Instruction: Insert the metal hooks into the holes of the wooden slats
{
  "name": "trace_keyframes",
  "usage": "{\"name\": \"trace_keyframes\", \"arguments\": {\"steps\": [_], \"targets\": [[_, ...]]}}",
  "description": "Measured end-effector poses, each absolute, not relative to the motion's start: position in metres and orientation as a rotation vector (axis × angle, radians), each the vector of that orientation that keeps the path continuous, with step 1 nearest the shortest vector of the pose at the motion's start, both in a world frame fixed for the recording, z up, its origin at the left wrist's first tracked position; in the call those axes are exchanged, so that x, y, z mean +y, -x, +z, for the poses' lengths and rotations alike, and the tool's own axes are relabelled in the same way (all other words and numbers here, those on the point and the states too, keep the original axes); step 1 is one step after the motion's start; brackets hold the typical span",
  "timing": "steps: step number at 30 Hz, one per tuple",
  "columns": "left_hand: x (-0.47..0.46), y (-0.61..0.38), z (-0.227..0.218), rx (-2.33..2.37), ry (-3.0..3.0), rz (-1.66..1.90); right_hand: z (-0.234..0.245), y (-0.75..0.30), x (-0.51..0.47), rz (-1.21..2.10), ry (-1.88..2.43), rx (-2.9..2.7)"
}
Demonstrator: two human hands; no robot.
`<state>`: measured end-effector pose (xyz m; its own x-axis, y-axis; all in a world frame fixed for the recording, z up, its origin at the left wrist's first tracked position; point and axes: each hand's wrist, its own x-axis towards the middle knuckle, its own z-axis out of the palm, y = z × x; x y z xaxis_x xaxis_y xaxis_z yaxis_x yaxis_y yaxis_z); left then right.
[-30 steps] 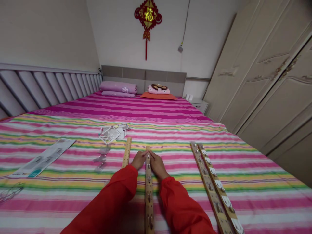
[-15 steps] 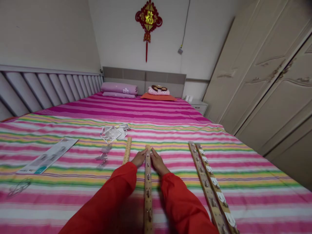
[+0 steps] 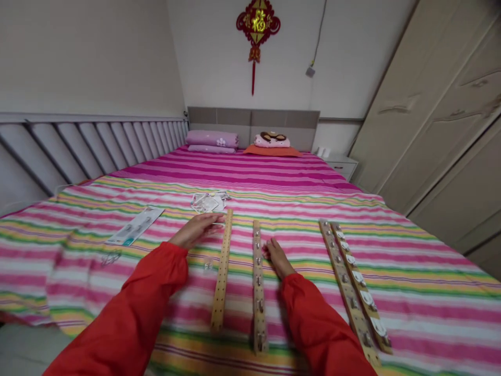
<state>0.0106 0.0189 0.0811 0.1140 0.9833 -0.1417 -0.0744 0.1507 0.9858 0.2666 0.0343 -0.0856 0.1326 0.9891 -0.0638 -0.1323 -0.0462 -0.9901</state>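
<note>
Two red sleeves (image 3: 129, 297) come in from the near edge, over a bed that is covered with a striped cloth (image 3: 299, 248). Between the forearms lies a hooked strip (image 3: 259, 293), with a row of small metal hooks along it, pointing away from the person. To its left, a little apart, lies a bare strip (image 3: 222, 277) of pale colour, with only holes in it. On the right side, beyond the right forearm, there is a second hooked strip (image 3: 344, 279), and just beside it a strip with white pieces (image 3: 367, 297).

The right hand (image 3: 278, 257) is just beside the first hooked strip, with its fingers loosely bent and nothing visible in them. Left of the bare strip are a small clear piece (image 3: 207, 265) and a thin looped item (image 3: 111, 257). The left hand (image 3: 199, 228) is wide, its fingers stretched towards the far end of the bare strip; whether they touch it, I cannot tell. Farther left lies a packaging card (image 3: 135, 226).

Beyond the left hand is a pile of wrappers (image 3: 210, 201), then purple bedding (image 3: 212, 138) against the headboard (image 3: 230, 116).
</note>
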Motion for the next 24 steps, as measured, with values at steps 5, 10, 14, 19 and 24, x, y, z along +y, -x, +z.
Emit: {"name": "trace_keyframes", "arguments": {"steps": [5,10,14,19,24], "targets": [[-0.024,0.034,0.044,1.407,-1.171,1.187,-0.080,-0.267,0.011,1.233,1.178,-0.854],[-0.046,0.033,-0.014,1.501,-1.171,1.275,-0.077,-0.268,-0.011,1.275,1.126,-0.723],[-0.044,0.022,-0.033,1.573,-1.201,1.300,-0.077,-0.268,-0.022,1.305,1.081,-0.686],[-0.040,0.014,-0.030,1.543,-1.258,1.248,-0.079,-0.269,-0.027,1.303,1.057,-0.658],[-0.050,0.017,-0.033,1.459,-1.205,1.306,-0.074,-0.268,-0.036,1.265,1.066,-0.696]]}}
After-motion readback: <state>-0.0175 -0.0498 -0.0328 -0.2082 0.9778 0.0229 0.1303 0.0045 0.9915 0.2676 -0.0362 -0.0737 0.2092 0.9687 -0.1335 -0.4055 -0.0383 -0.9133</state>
